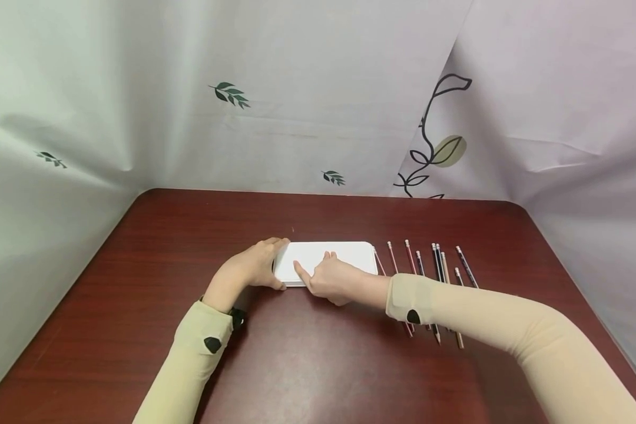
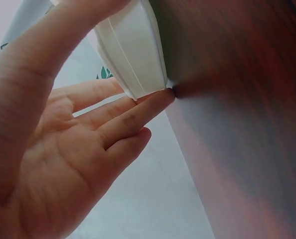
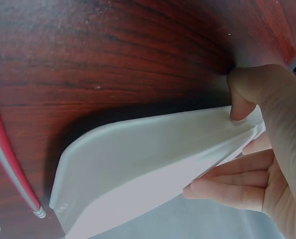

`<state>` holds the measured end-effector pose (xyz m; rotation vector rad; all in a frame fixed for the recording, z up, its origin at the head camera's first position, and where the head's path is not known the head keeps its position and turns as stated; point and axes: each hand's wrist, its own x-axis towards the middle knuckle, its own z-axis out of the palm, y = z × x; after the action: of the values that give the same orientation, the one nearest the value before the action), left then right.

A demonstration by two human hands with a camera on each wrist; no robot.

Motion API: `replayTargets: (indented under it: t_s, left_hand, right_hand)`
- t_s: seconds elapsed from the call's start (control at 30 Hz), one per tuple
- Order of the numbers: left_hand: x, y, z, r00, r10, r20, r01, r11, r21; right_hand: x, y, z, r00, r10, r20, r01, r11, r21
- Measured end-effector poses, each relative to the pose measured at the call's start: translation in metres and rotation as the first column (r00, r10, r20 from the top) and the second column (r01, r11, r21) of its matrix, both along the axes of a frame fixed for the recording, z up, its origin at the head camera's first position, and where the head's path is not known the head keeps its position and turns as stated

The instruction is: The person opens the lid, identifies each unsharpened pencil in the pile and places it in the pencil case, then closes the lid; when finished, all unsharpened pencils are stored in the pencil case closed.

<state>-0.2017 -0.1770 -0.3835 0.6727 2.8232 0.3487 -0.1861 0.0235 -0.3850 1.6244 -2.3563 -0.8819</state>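
A white rectangular case [image 1: 350,252] with rounded corners lies on the table, a seam running along its side in the right wrist view. My left hand [image 1: 254,263] holds its left end, thumb at the front corner and fingertips at the back. In the left wrist view those fingers [image 2: 138,117] lean against the wall of the case. My right hand [image 1: 335,279] pinches the front edge. One digit presses the side wall in the right wrist view, while other fingers [image 3: 232,186] touch the opposite edge. What the case contains is hidden.
Several pencils [image 1: 467,268] lie spread right of the case, partly beneath my right forearm [image 1: 466,306]. Two curved red strips, seemingly pencils [image 3: 11,164], show in the right wrist view. The dark red table [image 1: 318,365] ends at a pale leaf-printed curtain [image 1: 297,141].
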Motion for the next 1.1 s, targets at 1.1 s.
replayTargets:
  t_s: [1.1]
  left_hand:
    - [-0.005, -0.025, -0.006, 0.978, 0.022, 0.207, -0.072, 0.968, 0.238]
  right_hand:
    - [-0.04, 0.104, 0.003, 0.902, 0.049, 0.429, 0.227, 0.791, -0.568]
